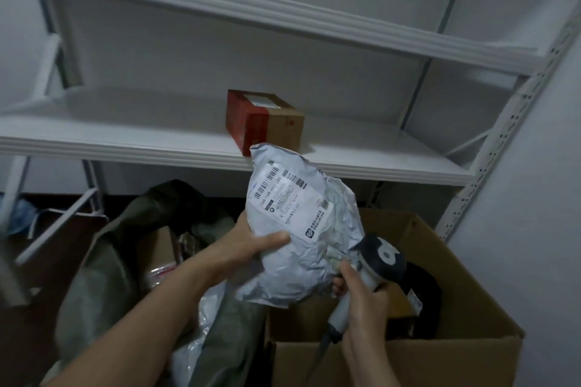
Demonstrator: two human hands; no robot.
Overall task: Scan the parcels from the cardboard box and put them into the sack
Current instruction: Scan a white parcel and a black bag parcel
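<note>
Scan step judged in hand. Grey parcel (298, 229) held above cardboard box (440, 355), label up, pinched by left grip (251, 245). Also above box: scanner (377, 261), handle wrapped by right grip (361, 305). Next: barcode (294, 181) to be targeted; sack (103, 276) left of box.

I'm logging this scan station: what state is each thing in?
Parcel: crumpled, label up, held by left hand.
Scanner: gripped by right hand, head beside parcel.
Cardboard box: open.
Sack: open.
Small box: closed, on shelf.
</note>
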